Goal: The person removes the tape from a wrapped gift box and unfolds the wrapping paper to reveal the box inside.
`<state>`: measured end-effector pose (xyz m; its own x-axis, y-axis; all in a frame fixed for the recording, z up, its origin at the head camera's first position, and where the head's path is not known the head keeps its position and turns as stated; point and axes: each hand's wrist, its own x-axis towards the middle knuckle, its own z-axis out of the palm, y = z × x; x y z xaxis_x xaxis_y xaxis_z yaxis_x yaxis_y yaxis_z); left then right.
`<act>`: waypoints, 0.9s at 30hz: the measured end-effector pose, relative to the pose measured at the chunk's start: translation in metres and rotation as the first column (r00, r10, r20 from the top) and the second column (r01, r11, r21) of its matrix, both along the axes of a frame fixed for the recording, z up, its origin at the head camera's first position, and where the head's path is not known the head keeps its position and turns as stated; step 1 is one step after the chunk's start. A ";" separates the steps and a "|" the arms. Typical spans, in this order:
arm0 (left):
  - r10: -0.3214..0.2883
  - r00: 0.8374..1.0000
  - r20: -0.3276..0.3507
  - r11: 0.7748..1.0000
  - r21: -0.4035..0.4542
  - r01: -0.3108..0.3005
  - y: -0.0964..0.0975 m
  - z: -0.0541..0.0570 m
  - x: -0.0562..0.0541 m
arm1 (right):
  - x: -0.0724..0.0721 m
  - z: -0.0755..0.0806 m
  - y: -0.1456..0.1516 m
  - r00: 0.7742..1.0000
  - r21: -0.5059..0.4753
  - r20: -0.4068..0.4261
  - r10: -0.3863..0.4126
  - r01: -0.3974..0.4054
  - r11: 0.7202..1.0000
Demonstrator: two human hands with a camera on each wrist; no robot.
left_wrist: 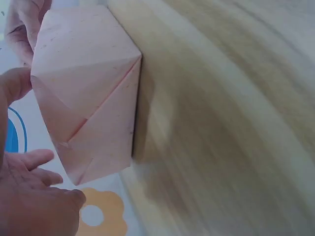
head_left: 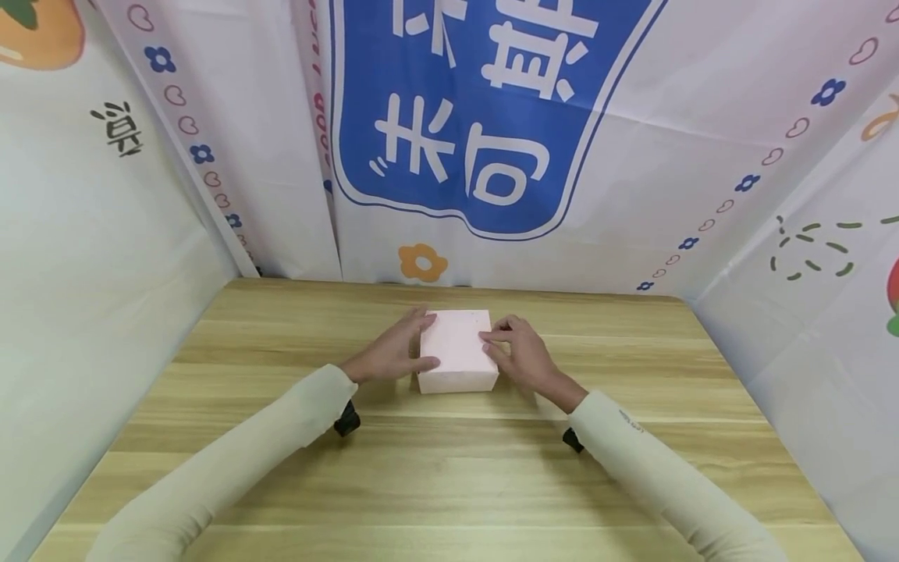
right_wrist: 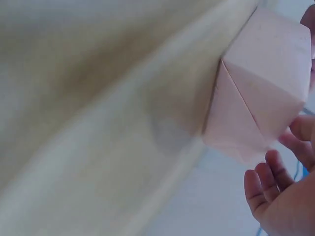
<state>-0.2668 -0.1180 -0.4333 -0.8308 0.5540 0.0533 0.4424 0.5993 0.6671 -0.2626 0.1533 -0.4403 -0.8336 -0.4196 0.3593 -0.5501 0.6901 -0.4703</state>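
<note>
A small pale pink paper box (head_left: 455,343) with a square top sits on the wooden table. Folded triangular flaps show on its side (left_wrist: 93,113) in the left wrist view. My left hand (head_left: 393,349) is at the box's left side, with the thumb near the front left corner and a finger at the far left corner of the top. On the right, my right hand (head_left: 523,355) touches the top's right edge with thumb and forefinger. Its other fingers (right_wrist: 280,169) are bent loosely beside the folded side, apart from it.
The wooden table (head_left: 449,476) runs up to a white printed cloth (head_left: 597,257) at the back. More cloth hangs along the left side (head_left: 105,273) and right side (head_left: 808,336). Both forearms reach in from the front in pale sleeves (head_left: 232,460), with dark wrist cameras (head_left: 347,421) beneath.
</note>
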 end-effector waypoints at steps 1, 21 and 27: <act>-0.018 1.000 -0.011 1.000 -0.013 0.017 0.001 0.001 -0.001 | -0.001 0.003 -0.001 1.000 0.031 -0.017 0.002 -0.001 1.000; -0.106 0.992 -0.075 0.986 -0.140 0.095 0.007 0.000 -0.004 | -0.027 0.033 -0.008 0.984 0.266 0.165 0.066 -0.109 0.958; -0.102 0.992 -0.080 0.985 -0.151 0.089 0.006 0.000 -0.005 | -0.027 0.029 -0.004 0.989 0.252 0.091 0.119 -0.138 0.958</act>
<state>-0.2717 -0.1119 -0.4332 -0.7694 0.6379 0.0352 0.5548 0.6399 0.5317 -0.2892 0.1491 -0.4111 -0.7867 -0.5949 0.1650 -0.6125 0.7186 -0.3293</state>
